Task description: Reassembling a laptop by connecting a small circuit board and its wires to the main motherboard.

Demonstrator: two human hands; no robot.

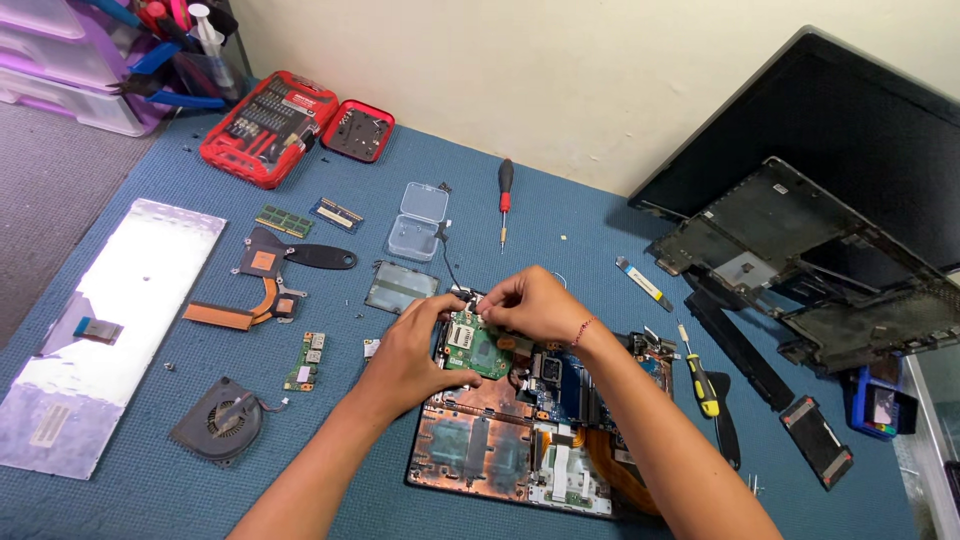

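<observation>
both hands meet over the top edge of the opened laptop base, which lies flat on the blue desk w/ its boards facing up, prob so every part can be reached from above. left hand is cupped around the left side of a small green circuit board, thumb on its face, seemingly to steady it; right hand is pinched narrow at the board's upper edge, fingertips closed on something tiny there, a connector or cable end, can't tell which. the green board sits at the top-left of the base, just above the copper-coloured shielding. spread outward, removed parts are laid apart from each other in rows, likely so nothing gets mixed: a heat pipe and a round fan to the left, a small green card between them and the hands, two memory sticks further back, a clear plastic box open nearby, prob for screws. a red-handled screwdriver lies behind the hands, a yellow-handled one just right of the base, both within reach. a silver keyboard panel lies face down far left; red bit kit open at the back; black laptop frame leans at right by the wall.
</observation>
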